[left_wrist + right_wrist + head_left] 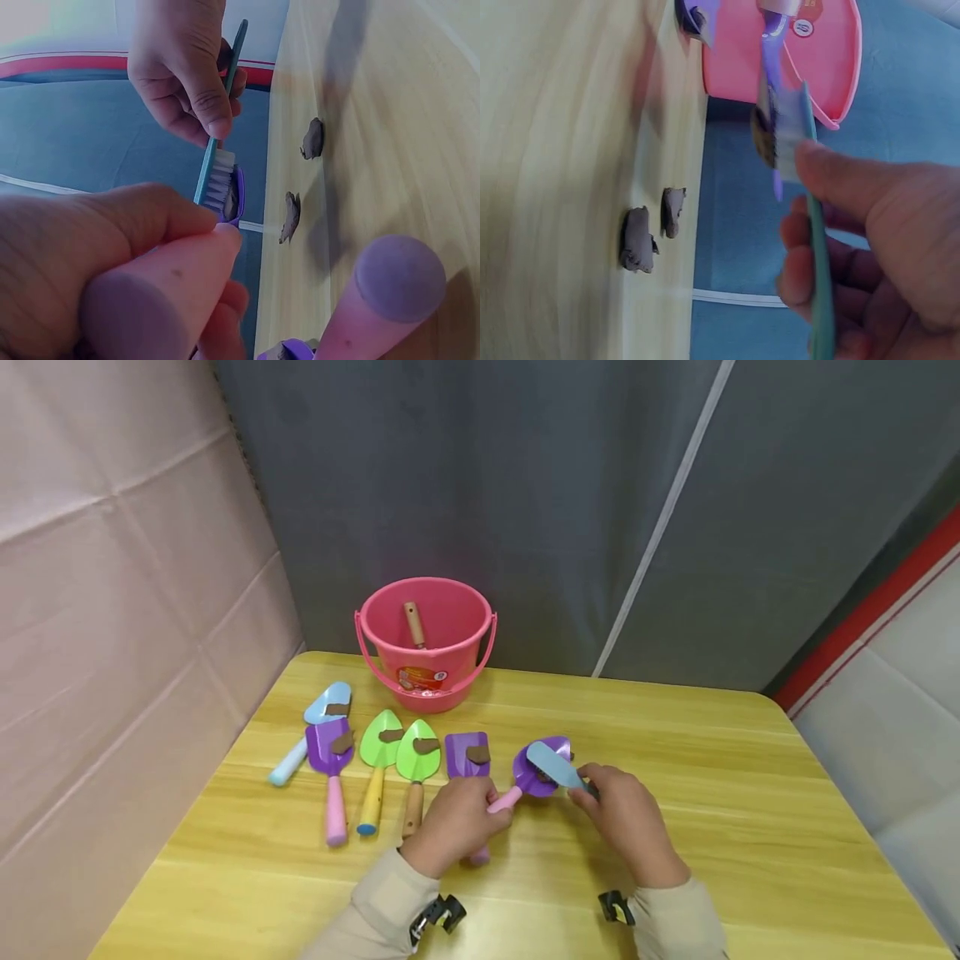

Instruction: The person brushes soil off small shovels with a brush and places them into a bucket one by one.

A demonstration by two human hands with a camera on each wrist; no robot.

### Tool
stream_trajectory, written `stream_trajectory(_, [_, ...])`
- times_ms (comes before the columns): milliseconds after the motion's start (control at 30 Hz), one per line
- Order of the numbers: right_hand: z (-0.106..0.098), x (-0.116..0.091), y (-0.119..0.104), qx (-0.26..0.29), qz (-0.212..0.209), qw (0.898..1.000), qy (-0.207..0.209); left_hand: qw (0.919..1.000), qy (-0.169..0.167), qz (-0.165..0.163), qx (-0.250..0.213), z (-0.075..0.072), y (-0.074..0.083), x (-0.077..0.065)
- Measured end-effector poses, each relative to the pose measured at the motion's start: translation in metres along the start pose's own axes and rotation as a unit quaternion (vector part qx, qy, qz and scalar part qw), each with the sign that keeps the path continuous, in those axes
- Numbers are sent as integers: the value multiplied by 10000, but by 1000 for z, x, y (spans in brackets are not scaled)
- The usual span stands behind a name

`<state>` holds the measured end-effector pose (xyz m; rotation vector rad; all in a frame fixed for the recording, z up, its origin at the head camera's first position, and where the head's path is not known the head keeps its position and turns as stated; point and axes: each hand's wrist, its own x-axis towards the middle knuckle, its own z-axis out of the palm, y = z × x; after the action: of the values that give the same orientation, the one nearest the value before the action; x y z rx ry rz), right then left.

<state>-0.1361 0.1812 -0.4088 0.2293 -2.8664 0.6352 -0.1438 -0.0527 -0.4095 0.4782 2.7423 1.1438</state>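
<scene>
My left hand (457, 818) grips the pink handle (180, 285) of a toy trowel with a purple blade (534, 781), raised above the table. In my right hand (626, 814) is a light-blue brush (553, 766), pinched between thumb and fingers. Its white bristles (220, 180) press against the purple blade, where some brown stuff (763, 139) sticks. Beneath my left hand lies another purple trowel (467, 752) with a pink handle and a brown lump on it. The brush hides part of the held blade in the head view.
Left on the wooden table (712, 760) lie a blue trowel (322, 706), a purple one (324, 752) and two green ones (378, 747), each bearing a brown lump. Behind stands a pink bucket (427, 677) containing a wooden-handled tool (414, 622). Two brown lumps (637, 240) lie on the table.
</scene>
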Motion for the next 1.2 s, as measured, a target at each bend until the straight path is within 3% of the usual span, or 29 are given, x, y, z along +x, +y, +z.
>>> stream_trajectory(233, [-1,0,8,-354,399,9966,624,10000,54,-2,-67,1,-6,-2])
stream_trajectory(367, [-4,-1,10,-339,271,9955,837,9998,16,-122,-162,1,-7,-2])
stream_trajectory(667, [2,-3,-7,-206,-670,9975,-123,9992,-79,-267,-291,0,-7,0])
stream_trajectory(1000, [4,1,-2,-102,-167,9997,-154,9999,-35,-147,-72,-2,-2,-3])
stream_trajectory(1200, [3,3,1,-195,65,9998,77,10000,-14,-64,43,-2,-1,-3])
